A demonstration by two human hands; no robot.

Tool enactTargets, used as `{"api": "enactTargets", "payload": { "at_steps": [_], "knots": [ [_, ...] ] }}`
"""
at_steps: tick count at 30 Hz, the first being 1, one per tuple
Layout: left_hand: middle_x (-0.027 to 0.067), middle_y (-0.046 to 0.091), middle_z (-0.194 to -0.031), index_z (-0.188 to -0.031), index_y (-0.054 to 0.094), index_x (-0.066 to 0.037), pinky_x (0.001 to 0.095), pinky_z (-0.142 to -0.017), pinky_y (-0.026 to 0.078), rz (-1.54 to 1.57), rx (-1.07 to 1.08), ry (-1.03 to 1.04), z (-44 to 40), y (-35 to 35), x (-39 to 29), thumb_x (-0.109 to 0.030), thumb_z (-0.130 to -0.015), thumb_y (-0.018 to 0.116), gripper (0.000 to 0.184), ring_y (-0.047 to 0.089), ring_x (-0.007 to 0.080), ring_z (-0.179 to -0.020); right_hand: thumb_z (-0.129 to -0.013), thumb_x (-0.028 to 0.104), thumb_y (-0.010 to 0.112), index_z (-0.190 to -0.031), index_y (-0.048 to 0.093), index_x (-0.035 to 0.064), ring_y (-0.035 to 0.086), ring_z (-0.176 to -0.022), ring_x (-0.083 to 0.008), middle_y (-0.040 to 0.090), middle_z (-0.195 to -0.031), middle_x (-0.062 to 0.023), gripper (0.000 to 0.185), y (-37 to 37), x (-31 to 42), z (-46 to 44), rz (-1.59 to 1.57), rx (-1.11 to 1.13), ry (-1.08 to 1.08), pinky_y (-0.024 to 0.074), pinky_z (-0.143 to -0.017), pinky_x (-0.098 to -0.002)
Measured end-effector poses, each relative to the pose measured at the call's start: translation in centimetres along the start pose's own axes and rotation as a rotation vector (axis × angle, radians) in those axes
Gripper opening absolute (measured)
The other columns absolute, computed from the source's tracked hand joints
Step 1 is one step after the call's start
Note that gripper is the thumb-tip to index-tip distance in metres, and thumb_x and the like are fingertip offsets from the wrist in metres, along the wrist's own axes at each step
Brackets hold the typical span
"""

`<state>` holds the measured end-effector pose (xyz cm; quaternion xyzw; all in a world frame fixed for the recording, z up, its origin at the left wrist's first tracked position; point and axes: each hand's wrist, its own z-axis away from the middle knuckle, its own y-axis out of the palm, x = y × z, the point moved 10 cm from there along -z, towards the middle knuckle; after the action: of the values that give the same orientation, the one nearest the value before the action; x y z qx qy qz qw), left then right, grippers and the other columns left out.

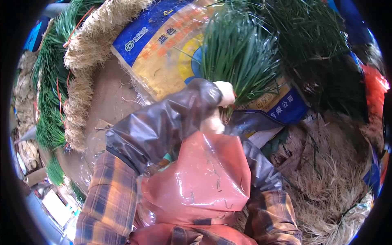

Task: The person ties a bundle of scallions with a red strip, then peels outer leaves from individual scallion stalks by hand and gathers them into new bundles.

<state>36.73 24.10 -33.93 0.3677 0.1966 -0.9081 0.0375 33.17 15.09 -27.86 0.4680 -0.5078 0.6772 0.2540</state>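
A bunch of green onions (241, 61) fans its long leaves away from me over a printed sack. My left hand (225, 93), in a pale glove, is closed around its stems, where a bit of red shows at the edge. Just below, my right hand (214, 123), also pale-gloved, is at the lower end of the stems. Its fingers look drawn together, but they are blurred and partly hidden, and I cannot make out what they grip. Dark plastic sleeves (159, 118) cover my forearms, and a red apron (196, 175) covers my front.
The blue and yellow printed sack (159, 69) lies under the bunch. To the left, bundled green onions with pale roots (77, 98) are stacked beside brown boarding (108, 92). More dark green leaves (314, 36) lie at upper right, above a heap of pale root fibres (326, 175).
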Motion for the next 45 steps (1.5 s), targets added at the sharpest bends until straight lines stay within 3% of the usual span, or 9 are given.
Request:
{"api": "enactTargets", "payload": {
  "at_steps": [12, 20, 26, 30, 32, 36, 38, 39, 45],
  "knots": [
    [0.0104, 0.068, -0.078, -0.077, 0.067, -0.009, 0.0396, -0.061, 0.053, -0.244, -0.591, -0.039, 3.9, 2.9, 1.8, -0.020, -0.058, 0.078, 0.024, 0.068, 0.0282, -0.076, -0.085, 0.028, 0.058, -0.096, 0.064, 0.0102, 0.065, -0.073, -0.0280, 0.064, -0.078, -0.0130, 0.022, -11.6, -0.2, -1.5, -0.065, -0.111, 0.409, 0.0498, -0.063, -0.0362],
    [0.0066, 0.063, -0.071, -0.070, 0.064, -0.009, 0.0391, -0.058, 0.049, -0.471, -0.667, 0.078, 3.8, 4.6, 1.1, -0.023, -0.073, 0.065, 0.015, 0.064, 0.0249, -0.067, -0.080, 0.026, 0.061, -0.085, 0.068, 0.0089, 0.067, -0.083, -0.0300, 0.069, -0.083, -0.0123, 0.019, 8.7, -2.8, -11.0, 0.998, 0.871, 0.092, 0.0516, -0.069, -0.0423],
    [0.0044, 0.063, -0.066, -0.071, 0.065, -0.010, 0.0394, -0.053, 0.047, -0.510, -0.742, 0.120, 3.2, 5.0, 1.4, -0.023, -0.078, 0.061, 0.015, 0.063, 0.0238, -0.061, -0.081, 0.021, 0.058, -0.082, 0.069, 0.0118, 0.065, -0.072, -0.0293, 0.066, -0.078, -0.0092, 0.014, -6.2, -1.4, -9.3, 0.480, 0.046, 0.093, 0.0517, -0.064, -0.0365],
    [0.0090, 0.068, -0.074, -0.079, 0.070, -0.011, 0.0409, -0.052, 0.053, -0.550, -0.446, 0.021, 4.9, 2.8, 0.3, -0.025, -0.080, 0.057, 0.019, 0.068, 0.0259, -0.062, -0.080, 0.018, 0.064, -0.082, 0.067, 0.0059, 0.066, -0.063, -0.0202, 0.065, -0.071, -0.0098, 0.012, -10.3, -6.4, -4.4, 0.036, -0.056, 0.501, 0.0515, -0.058, -0.0301],
    [0.0095, 0.068, -0.074, -0.084, 0.069, -0.010, 0.0401, -0.056, 0.053, -0.338, -0.618, 0.269, 4.7, 2.0, 1.8, -0.025, -0.086, 0.055, 0.021, 0.068, 0.0243, -0.067, -0.080, 0.013, 0.068, -0.080, 0.063, 0.0007, 0.063, -0.058, -0.0126, 0.064, -0.065, -0.0074, 0.013, -10.2, -9.0, -2.2, -0.062, -0.113, 0.541, 0.0498, -0.053, -0.0270],
    [0.0046, 0.063, -0.071, -0.092, 0.066, -0.008, 0.0270, -0.064, 0.050, 0.178, -0.342, 0.089, 3.3, 1.6, 6.0, -0.020, -0.091, 0.059, 0.013, 0.063, 0.0155, -0.070, -0.083, 0.016, 0.068, -0.081, 0.062, 0.0021, 0.057, -0.054, -0.0103, 0.062, -0.065, -0.0039, 0.015, -8.6, -10.9, 0.5, -0.387, -0.228, 0.752, 0.0468, -0.051, -0.0245],
    [-0.0054, 0.054, -0.068, -0.087, 0.065, -0.005, 0.0213, -0.053, 0.039, 0.983, -0.112, 0.118, 2.4, 2.8, 6.8, -0.018, -0.094, 0.056, 0.017, 0.047, 0.0033, -0.059, -0.085, 0.014, 0.064, -0.085, 0.062, 0.0010, 0.057, -0.055, -0.0105, 0.062, -0.067, -0.0043, 0.013, -7.5, -10.7, 0.4, -0.692, -0.306, 0.685, 0.0472, -0.052, -0.0240],
    [-0.0058, 0.053, -0.069, -0.088, 0.064, -0.005, 0.0198, -0.051, 0.034, 0.701, -0.064, 0.135, 2.4, 2.4, 6.7, -0.021, -0.094, 0.057, 0.018, 0.042, 0.0024, -0.057, -0.087, 0.012, 0.061, -0.087, 0.063, -0.0005, 0.058, -0.057, -0.0101, 0.062, -0.069, -0.0050, 0.013, -7.6, -9.0, 0.0, -0.741, -0.359, 0.654, 0.0472, -0.054, -0.0227],
    [-0.0046, 0.057, -0.073, -0.085, 0.063, -0.006, 0.0195, -0.054, 0.037, 0.694, -0.099, 0.125, 3.2, 1.9, 5.9, -0.022, -0.094, 0.058, 0.019, 0.044, 0.0027, -0.059, -0.086, 0.011, 0.062, -0.092, 0.065, 0.0011, 0.062, -0.072, -0.0234, 0.063, -0.077, -0.0062, 0.012, -6.5, -8.6, -1.0, -0.123, -0.463, 0.279, 0.0493, -0.069, -0.0330]
  ]
}}
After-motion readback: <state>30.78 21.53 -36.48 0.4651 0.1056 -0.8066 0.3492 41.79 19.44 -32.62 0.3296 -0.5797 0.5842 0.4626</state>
